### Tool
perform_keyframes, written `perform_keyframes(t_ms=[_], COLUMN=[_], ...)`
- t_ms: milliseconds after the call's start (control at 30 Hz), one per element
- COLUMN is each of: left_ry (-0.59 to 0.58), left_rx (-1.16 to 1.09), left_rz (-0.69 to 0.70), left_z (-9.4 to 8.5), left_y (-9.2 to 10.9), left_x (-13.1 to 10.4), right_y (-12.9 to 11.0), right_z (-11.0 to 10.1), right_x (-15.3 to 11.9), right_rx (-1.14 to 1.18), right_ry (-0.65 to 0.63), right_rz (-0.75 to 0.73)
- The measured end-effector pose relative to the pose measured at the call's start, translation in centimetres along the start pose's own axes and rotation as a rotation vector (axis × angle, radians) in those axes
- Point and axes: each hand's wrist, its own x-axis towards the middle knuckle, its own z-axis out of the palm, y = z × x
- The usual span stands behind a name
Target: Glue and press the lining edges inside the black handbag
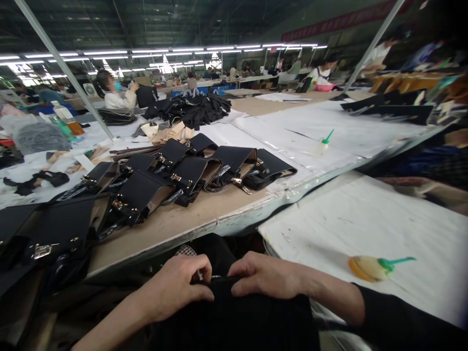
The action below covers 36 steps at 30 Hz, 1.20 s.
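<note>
Low in front of me, my left hand and my right hand face each other across the top edge of a black bag-like piece. Fingers and thumb of each hand are closed on that edge, with a short gap between the hands. A small shiny bit shows by the left fingertips, too small to name. The lower part of the piece merges with dark clothing, so its full shape is hidden. On the bench ahead lie several black handbags with gold-coloured clasps.
A squeeze bottle with green nozzle lies on the white table at right; another bottle stands farther off. Behind the bags are tan scraps and a black pile. A masked co-worker sits beyond, left. Slanted poles rise from the bench.
</note>
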Motion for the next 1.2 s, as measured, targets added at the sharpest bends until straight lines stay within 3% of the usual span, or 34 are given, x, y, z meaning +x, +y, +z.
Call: perform_keyframes(t_ms=[133,333,633,1000,1200], left_ry=[0.028,0.077,0.004,0.055,0.077], left_rx=[0.079,0.204,0.130,0.028,-0.006], left_rz=[0.060,0.040,0.149,-0.078,-0.084], left_z=[0.3,0.8,0.9,1.0,1.2], left_y=[0.2,0.7,1.6,2.3,1.6], left_x=[0.2,0.2,-0.1,0.2,0.3], right_y=[-0.2,-1.0,-0.6,-0.8,-0.5], right_z=[0.2,0.5,0.5,0.2,0.3], right_x=[0.1,0.0,-0.2,-0.9,-0.8], right_rx=[-0.009,-0.116,-0.239,-0.121,-0.036], right_ry=[0.023,0.058,0.089,0.038,0.005], right_rz=[0.005,0.015,-0.055,-0.030,-0.123])
